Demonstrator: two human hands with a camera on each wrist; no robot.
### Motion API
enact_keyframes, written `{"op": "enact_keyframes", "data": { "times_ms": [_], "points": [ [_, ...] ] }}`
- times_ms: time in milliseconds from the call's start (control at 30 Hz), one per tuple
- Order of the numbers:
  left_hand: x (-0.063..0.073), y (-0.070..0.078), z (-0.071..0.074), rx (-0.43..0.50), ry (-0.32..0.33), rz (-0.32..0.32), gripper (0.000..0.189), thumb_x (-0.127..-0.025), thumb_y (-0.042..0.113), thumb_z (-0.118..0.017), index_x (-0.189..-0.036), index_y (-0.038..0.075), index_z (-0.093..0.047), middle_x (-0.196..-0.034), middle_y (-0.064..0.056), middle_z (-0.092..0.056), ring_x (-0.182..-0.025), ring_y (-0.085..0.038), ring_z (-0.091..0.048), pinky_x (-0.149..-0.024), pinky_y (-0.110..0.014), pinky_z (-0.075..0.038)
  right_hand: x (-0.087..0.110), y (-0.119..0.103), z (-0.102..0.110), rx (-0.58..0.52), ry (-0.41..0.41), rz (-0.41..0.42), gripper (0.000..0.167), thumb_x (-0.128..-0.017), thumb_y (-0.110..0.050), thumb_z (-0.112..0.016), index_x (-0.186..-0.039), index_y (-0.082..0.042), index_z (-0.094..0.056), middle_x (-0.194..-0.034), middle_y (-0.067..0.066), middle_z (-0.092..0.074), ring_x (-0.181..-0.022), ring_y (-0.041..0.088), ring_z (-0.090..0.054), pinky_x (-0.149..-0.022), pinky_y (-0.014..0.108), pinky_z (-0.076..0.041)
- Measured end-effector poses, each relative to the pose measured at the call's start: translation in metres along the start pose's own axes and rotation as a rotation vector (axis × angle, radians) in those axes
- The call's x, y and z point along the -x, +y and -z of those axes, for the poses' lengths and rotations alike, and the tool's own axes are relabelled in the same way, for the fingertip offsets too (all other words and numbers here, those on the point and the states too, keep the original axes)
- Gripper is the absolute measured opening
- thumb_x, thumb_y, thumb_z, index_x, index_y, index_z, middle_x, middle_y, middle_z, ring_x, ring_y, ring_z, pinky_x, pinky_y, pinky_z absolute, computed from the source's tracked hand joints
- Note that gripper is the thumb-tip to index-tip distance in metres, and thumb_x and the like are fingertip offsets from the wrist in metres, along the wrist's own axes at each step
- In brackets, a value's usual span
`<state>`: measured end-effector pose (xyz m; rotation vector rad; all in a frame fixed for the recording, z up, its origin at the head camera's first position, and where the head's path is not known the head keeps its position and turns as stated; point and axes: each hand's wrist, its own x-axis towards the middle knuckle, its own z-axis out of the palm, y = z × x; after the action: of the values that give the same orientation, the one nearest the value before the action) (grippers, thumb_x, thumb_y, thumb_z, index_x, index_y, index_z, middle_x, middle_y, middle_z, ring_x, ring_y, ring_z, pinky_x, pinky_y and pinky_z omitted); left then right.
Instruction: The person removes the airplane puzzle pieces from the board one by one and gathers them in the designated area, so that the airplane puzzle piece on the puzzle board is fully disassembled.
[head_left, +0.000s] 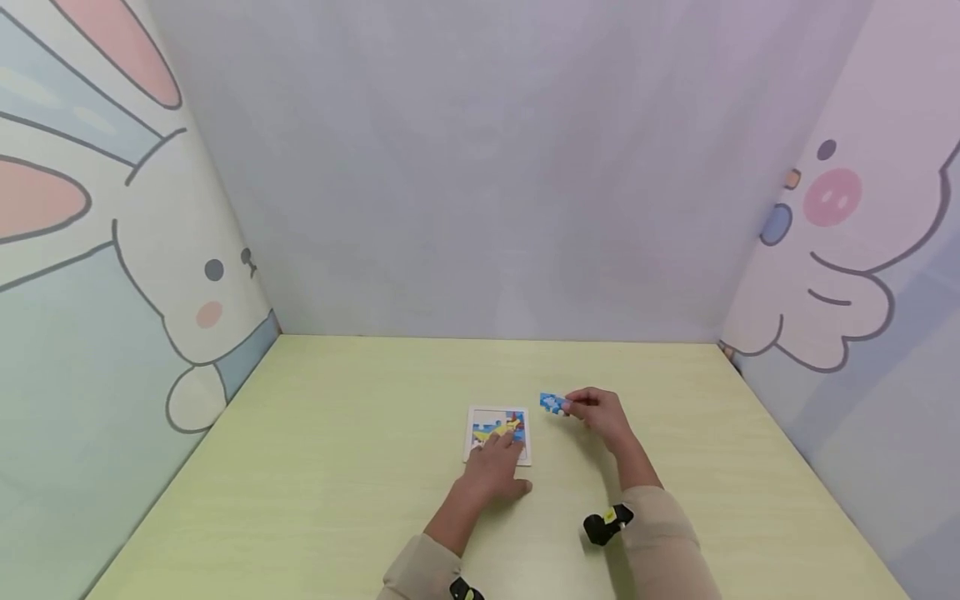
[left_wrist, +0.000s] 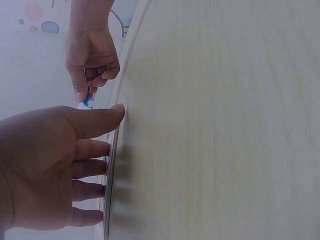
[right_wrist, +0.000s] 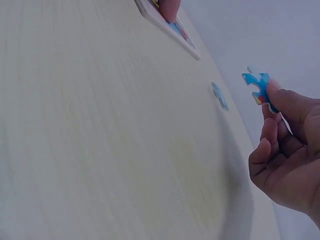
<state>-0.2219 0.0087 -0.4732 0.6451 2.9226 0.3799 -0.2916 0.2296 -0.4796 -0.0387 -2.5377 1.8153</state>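
Note:
My right hand (head_left: pixel 602 415) pinches a blue jigsaw piece (right_wrist: pixel 260 88) between thumb and index finger, raised above the table. A small patch of red and yellow shows on the piece's lower edge in the right wrist view. Under it, a second jigsaw piece (right_wrist: pixel 220 96) lies on the table. To the left is a square jigsaw puzzle tray (head_left: pixel 487 408) with a white frame, partly filled with blue and yellow pieces. My left hand (head_left: pixel 491 472) rests its extended fingers on the tray's near part, covering some of the picture; its thumb is spread to the right.
The pale yellow-green wooden table (head_left: pixel 337 450) spreads around the tray. A grey-white wall (head_left: pixel 495 183) rises behind it, and side panels carry a cartoon rabbit (head_left: pixel 172 267) on the left and a pig (head_left: pixel 862 233) on the right.

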Motion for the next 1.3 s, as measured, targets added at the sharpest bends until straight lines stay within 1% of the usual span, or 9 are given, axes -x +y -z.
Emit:
{"op": "enact_keyframes", "data": {
  "times_ms": [100, 233, 400, 533, 700, 867, 1000, 1200, 1300],
  "points": [
    [-0.001, -0.001, -0.001, 0.0, 0.014, -0.005, 0.062, -0.08, 0.039, -0.07, -0.13, 0.009, -0.052, -0.138, -0.008, -0.043, -0.127, -0.031, -0.038, -0.094, -0.05, -0.037, -0.006, 0.002, 0.006, 0.022, 0.012, -0.003, 0.021, -0.086, -0.013, -0.068, -0.1, 0.003, -0.066, -0.083, 0.007, -0.066, -0.077, 0.024, -0.056, -0.062, 0.034, -0.046],
    [-0.001, 0.001, -0.002, 0.017, 0.024, -0.005, 0.059, -0.08, 0.037, -0.071, -0.129, 0.009, -0.053, -0.137, -0.008, -0.045, -0.126, -0.03, -0.038, -0.094, -0.051, -0.037, -0.013, 0.005, 0.018, 0.082, -0.008, 0.0, 0.021, -0.086, -0.011, -0.067, -0.1, 0.005, -0.065, -0.083, 0.008, -0.066, -0.078, 0.027, -0.056, -0.062, 0.034, -0.046],
    [-0.001, 0.004, -0.001, 0.031, 0.015, -0.003, 0.059, -0.08, 0.036, -0.071, -0.13, 0.009, -0.052, -0.137, -0.009, -0.044, -0.127, -0.031, -0.038, -0.094, -0.052, -0.036, -0.019, 0.007, 0.033, 0.156, -0.025, -0.027, 0.02, -0.088, -0.012, -0.064, -0.1, 0.004, -0.064, -0.083, 0.006, -0.066, -0.076, 0.025, -0.054, -0.061, 0.033, -0.044],
    [-0.002, 0.002, 0.0, 0.019, 0.008, 0.005, 0.059, -0.081, 0.035, -0.071, -0.13, 0.01, -0.052, -0.138, -0.009, -0.043, -0.127, -0.032, -0.037, -0.095, -0.052, -0.035, -0.025, 0.007, 0.039, 0.181, -0.038, -0.041, 0.02, -0.089, -0.011, -0.063, -0.1, 0.005, -0.063, -0.082, 0.007, -0.065, -0.073, 0.023, -0.054, -0.061, 0.032, -0.044],
    [-0.004, -0.001, 0.005, 0.027, 0.005, 0.006, 0.06, -0.08, 0.035, -0.071, -0.131, 0.011, -0.051, -0.14, -0.009, -0.042, -0.128, -0.032, -0.035, -0.097, -0.052, -0.034, -0.034, 0.009, 0.038, 0.197, -0.007, -0.031, 0.019, -0.088, -0.009, -0.064, -0.097, 0.007, -0.064, -0.078, 0.008, -0.063, -0.066, 0.018, -0.051, -0.057, 0.028, -0.043],
    [-0.002, -0.001, 0.003, 0.04, -0.02, -0.01, 0.06, -0.08, 0.035, -0.071, -0.131, 0.011, -0.052, -0.139, -0.01, -0.042, -0.128, -0.032, -0.036, -0.096, -0.052, -0.035, -0.034, 0.014, 0.033, 0.327, 0.013, -0.036, 0.017, -0.086, -0.01, -0.066, -0.093, 0.006, -0.066, -0.077, 0.007, -0.061, -0.066, 0.017, -0.052, -0.059, 0.028, -0.043],
    [-0.001, 0.0, 0.001, 0.03, -0.013, -0.006, 0.06, -0.079, 0.035, -0.072, -0.13, 0.011, -0.052, -0.138, -0.009, -0.044, -0.127, -0.031, -0.037, -0.096, -0.051, -0.035, -0.034, 0.015, 0.028, 0.401, 0.017, -0.033, 0.014, -0.086, -0.009, -0.065, -0.091, 0.004, -0.066, -0.078, 0.008, -0.061, -0.069, 0.021, -0.053, -0.062, 0.032, -0.043],
    [-0.002, -0.001, 0.001, 0.029, 0.0, -0.005, 0.06, -0.078, 0.035, -0.072, -0.129, 0.011, -0.053, -0.137, -0.009, -0.044, -0.127, -0.032, -0.037, -0.095, -0.052, -0.036, -0.034, 0.014, 0.027, 0.425, 0.024, -0.037, 0.014, -0.087, -0.011, -0.064, -0.092, 0.003, -0.065, -0.08, 0.008, -0.06, -0.071, 0.022, -0.053, -0.064, 0.035, -0.043],
    [-0.002, -0.002, 0.001, 0.022, 0.001, -0.005, 0.061, -0.078, 0.036, -0.072, -0.13, 0.011, -0.053, -0.138, -0.009, -0.044, -0.127, -0.032, -0.037, -0.095, -0.052, -0.036, -0.032, 0.014, 0.026, 0.422, 0.021, -0.017, 0.015, -0.089, -0.011, -0.063, -0.093, 0.003, -0.065, -0.081, 0.01, -0.06, -0.072, 0.023, -0.053, -0.065, 0.036, -0.043]
  ]
}}
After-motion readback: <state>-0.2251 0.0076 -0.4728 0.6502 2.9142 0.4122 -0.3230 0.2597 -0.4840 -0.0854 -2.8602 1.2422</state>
